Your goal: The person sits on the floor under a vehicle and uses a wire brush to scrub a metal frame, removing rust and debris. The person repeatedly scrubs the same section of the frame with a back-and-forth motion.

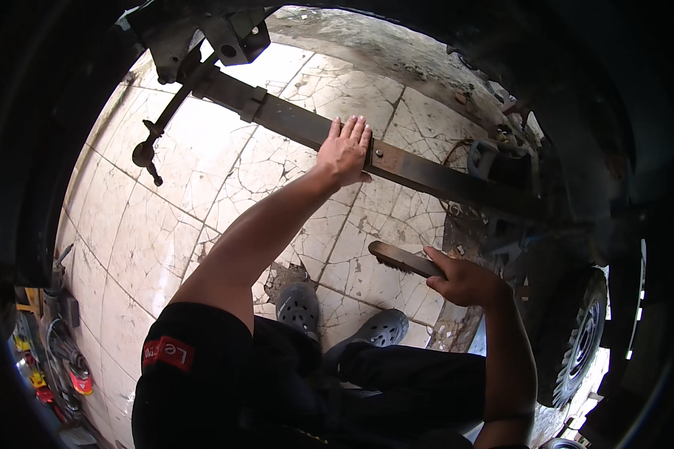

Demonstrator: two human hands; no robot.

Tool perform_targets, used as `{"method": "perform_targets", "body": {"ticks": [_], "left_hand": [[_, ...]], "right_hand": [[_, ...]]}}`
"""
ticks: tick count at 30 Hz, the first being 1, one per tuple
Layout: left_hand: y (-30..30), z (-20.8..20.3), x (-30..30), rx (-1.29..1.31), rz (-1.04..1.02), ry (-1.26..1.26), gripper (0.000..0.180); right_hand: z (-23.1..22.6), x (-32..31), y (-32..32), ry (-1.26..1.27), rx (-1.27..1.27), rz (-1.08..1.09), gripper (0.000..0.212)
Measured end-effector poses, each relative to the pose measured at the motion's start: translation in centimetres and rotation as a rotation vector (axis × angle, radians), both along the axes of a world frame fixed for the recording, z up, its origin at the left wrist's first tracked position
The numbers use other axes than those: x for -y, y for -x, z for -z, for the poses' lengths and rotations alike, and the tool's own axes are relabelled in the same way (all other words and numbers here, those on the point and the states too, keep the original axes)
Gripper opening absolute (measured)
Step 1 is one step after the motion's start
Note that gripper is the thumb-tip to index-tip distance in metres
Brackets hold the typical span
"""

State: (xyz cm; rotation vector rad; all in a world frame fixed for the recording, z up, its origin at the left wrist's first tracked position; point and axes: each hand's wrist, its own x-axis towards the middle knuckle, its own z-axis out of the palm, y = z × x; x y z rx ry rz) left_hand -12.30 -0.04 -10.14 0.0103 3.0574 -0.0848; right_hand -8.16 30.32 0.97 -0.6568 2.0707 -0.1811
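A long dark leaf spring (296, 120) runs across in front of me, from the upper left to the right. It has a clamp band (253, 105) toward its left end and a small bolt (380, 153) near its middle. My left hand (344, 153) lies on the spring just left of that bolt, its fingers stretched out over the metal. Lower and to the right, my right hand (464, 280) is closed round one end of a wire brush (401, 258). The brush points left, apart from the spring, with dark bristles along its lower side.
A metal rod with a ball-shaped joint (143, 155) hangs at the upper left. A tyre (580, 340) stands at the lower right. Tools and cans (81, 378) lie at the lower left. My grey clogs (298, 307) stand on cracked tiles (225, 150).
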Motion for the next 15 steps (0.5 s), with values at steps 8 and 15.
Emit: {"method": "perform_targets", "body": {"ticks": [8,15], "left_hand": [[-1.8,1.9,-0.7,-0.063,0.125,0.058,0.117],[-0.6,0.2,-0.2,0.026,0.001,0.126,0.119]], "right_hand": [[0.6,-0.8,0.3,0.029,-0.078,-0.011,0.067],[1.6,-1.3,0.3,0.049,-0.058,-0.017,0.066]]}}
